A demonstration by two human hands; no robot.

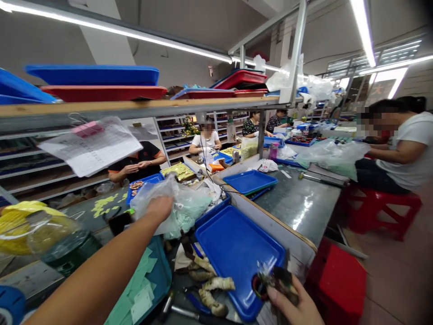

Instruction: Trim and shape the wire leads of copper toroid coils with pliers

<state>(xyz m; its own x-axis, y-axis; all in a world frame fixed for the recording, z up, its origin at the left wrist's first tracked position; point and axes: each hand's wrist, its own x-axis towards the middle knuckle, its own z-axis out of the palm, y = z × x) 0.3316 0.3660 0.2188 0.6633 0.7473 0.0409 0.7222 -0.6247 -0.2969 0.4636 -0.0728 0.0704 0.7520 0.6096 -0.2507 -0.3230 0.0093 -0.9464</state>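
My left hand (160, 207) reaches forward onto a clear plastic bag (189, 210) with pale green contents. Its fingers are hidden by the hand itself and the bag. Low on the right, my right hand (292, 298) is closed around a dark, ring-shaped piece (260, 285) with something shiny at its top and a dark, blurred part behind; I cannot make out its kind. This hand is over the right edge of a blue tray (237, 243). Beside the tray lie worn, tape-wrapped pieces (216, 284), a hammer (189, 313) and blue-handled pliers (196, 301).
A teal tray (164, 266) holds pale green cards (142, 300). To the left stands a large clear bottle (64, 243) near a yellow bag (20, 221). A wooden divider (280, 221) borders the bench. Overhead, a shelf (135, 107) carries trays. Several people sit nearby.
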